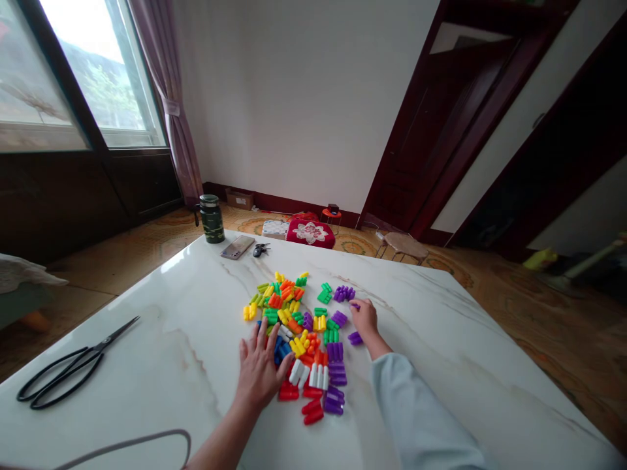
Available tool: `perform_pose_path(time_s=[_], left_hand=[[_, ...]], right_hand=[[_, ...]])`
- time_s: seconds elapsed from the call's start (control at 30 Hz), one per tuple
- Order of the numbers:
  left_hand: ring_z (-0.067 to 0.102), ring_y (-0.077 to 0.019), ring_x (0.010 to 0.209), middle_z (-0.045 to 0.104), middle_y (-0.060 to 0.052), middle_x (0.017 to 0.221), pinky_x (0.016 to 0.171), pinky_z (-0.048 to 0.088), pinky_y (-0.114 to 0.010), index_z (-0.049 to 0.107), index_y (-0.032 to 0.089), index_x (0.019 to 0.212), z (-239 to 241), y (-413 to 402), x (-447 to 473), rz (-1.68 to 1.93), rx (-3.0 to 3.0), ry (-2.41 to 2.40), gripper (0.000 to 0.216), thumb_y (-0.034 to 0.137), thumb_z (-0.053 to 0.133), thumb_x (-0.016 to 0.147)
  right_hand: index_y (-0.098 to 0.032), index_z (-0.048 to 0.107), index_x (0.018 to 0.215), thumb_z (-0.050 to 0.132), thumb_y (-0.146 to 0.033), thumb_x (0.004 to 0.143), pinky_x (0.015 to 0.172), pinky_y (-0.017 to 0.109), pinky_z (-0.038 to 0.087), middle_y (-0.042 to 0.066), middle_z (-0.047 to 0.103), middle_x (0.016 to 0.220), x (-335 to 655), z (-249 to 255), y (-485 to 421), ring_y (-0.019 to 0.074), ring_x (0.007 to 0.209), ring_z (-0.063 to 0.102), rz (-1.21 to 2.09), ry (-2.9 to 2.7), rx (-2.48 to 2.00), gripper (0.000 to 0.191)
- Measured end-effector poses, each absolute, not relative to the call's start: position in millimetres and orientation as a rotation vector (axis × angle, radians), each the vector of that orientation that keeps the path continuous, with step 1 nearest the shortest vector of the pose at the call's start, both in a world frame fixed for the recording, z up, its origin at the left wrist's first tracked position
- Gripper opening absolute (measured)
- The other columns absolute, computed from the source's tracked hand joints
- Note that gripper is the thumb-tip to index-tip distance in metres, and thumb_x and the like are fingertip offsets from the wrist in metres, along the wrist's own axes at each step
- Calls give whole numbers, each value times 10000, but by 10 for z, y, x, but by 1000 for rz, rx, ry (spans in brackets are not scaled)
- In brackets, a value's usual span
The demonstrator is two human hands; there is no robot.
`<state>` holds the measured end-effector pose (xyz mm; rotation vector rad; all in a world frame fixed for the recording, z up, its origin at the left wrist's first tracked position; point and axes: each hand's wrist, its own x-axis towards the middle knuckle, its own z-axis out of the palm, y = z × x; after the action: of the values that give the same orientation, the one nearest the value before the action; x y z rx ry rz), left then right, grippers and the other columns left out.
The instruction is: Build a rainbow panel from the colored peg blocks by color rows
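Note:
A heap of colourful plastic toy blocks [298, 344], shaped like joined rounded tubes, lies on the white marbled table [421, 391]. My left hand [260, 365] rests open at the heap's left side, fingers spread over blue blocks [283, 350] and white ones [297, 373]. At the right of the heap, my right hand [366, 318] pinches a small purple block [356, 306] between thumb and fingers. Other purple blocks [337, 374] form a rough column along the heap's right edge, and one purple block [355, 338] sits apart near my right wrist. Red blocks [312, 411] lie closest to me.
Black-handled scissors [81, 371] lie on the left, with a grey cord [137, 438] nearer me. Toward the far corner stand a camouflage flask [212, 220], a phone [238, 247] and keys [261, 249]. Beyond the table is a round stool [405, 244].

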<state>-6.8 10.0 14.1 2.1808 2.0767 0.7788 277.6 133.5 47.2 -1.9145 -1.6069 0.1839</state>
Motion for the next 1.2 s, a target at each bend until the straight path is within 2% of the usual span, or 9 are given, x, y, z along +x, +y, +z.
perform_pose_path(time_s=[0.13, 0.23, 0.4, 0.5, 0.63, 0.83, 1.2], left_hand=[[221, -333, 1457, 261, -135, 1586, 1134, 204, -609, 408, 212, 1455, 116, 101, -72, 778, 2187, 2080, 614, 493, 452, 911], [219, -330, 1458, 257, -130, 1588, 1138, 197, -609, 410, 217, 1454, 98, 98, -78, 789, 2195, 2077, 612, 493, 458, 909], [223, -327, 1457, 257, -118, 1590, 1140, 202, -607, 421, 223, 1448, 110, 101, -80, 786, 2182, 2072, 608, 486, 471, 903], [221, -324, 1459, 262, -113, 1589, 1145, 197, -602, 423, 227, 1447, 113, 107, -79, 792, 2175, 2067, 607, 482, 477, 899], [237, -326, 1452, 278, -115, 1582, 1145, 194, -599, 437, 227, 1439, 100, 107, -77, 804, 2174, 2068, 605, 489, 481, 895], [226, -326, 1455, 269, -115, 1586, 1144, 191, -605, 431, 221, 1442, 78, 106, -80, 803, 2186, 2071, 597, 481, 467, 906], [212, -324, 1461, 262, -118, 1588, 1143, 200, -604, 439, 212, 1435, 89, 98, -77, 797, 2195, 2077, 590, 479, 460, 909]], right_hand=[[-162, 696, 892, 526, -23, 660, 784, 280, 461, 71, 706, 891, 2923, 451, 1469, 202, 846, 643, 208, -1617, -1993, 319], [-174, 665, 871, 532, -29, 637, 750, 262, 451, 44, 707, 836, 2861, 398, 1516, 185, 800, 638, 217, -1606, -2003, 306], [-172, 626, 889, 594, -163, 672, 729, 264, 469, 59, 705, 871, 2832, 278, 1434, 172, 738, 635, 193, -1506, -1964, 219], [-194, 632, 770, 611, -289, 717, 684, 277, 468, 59, 703, 782, 2858, 243, 1352, 193, 712, 635, 158, -1450, -1979, 111], [-219, 657, 643, 571, -375, 774, 587, 261, 419, 46, 707, 706, 2824, 285, 1311, 193, 675, 638, 258, -1517, -2056, 221], [-243, 747, 786, 564, -303, 765, 579, 243, 395, 42, 730, 902, 2720, 348, 1334, 184, 764, 654, 218, -1555, -2112, 194], [-243, 721, 1024, 545, -277, 834, 671, 252, 435, 35, 644, 1145, 2705, 348, 1349, 173, 897, 636, 201, -1674, -2131, 262]])
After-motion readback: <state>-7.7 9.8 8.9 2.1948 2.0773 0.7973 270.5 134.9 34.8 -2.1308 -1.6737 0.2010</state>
